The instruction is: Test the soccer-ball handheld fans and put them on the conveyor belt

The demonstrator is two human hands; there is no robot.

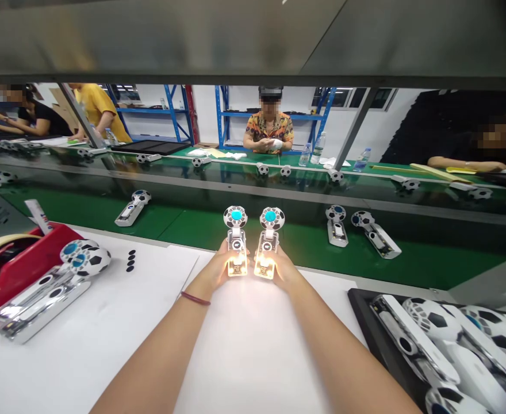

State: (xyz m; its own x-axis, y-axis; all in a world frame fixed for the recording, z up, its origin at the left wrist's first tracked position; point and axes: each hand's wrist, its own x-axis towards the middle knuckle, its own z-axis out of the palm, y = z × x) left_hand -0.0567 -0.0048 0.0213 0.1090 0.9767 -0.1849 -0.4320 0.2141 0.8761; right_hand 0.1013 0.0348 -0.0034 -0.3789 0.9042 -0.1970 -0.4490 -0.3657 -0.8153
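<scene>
My left hand (219, 265) is wrapped round a lit football-topped device (236, 216), its round black-and-white head upward with a blue disc. A matching lit device (272, 218) stands upright in my right hand (284, 268). Both bodies glow warm yellow near their lower ends, and a narrow gap separates them. The hands are over the far edge of the white work surface (244, 356), beside the green belt. Behind the devices most of my fingers are hidden.
Similar devices lie on the green belt (184, 227). At left are a red tape dispenser (54, 236), two devices (50, 293) and several black discs (131, 260). A black tray (359, 305) of devices sits at right. People sit across the belt.
</scene>
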